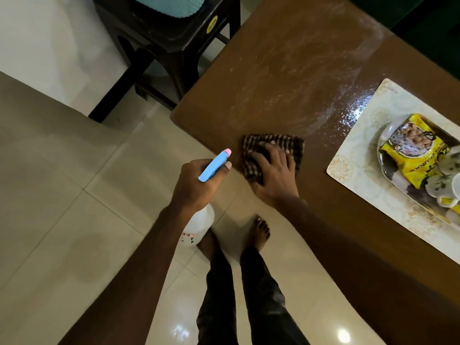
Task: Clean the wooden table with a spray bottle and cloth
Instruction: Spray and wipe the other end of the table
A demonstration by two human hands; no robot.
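One brown-striped checked cloth (pixel 271 155) pressed flat under open right hand (pixel 273 170) on wet brown wooden table (pixel 286 70); one blue-headed white spray bottle (pixel 199 220) gripped in closed left hand (pixel 199 185).

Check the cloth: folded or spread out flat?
Folded. The striped cloth is a compact bunched pad under the right hand, pressed onto the wooden table near its edge.
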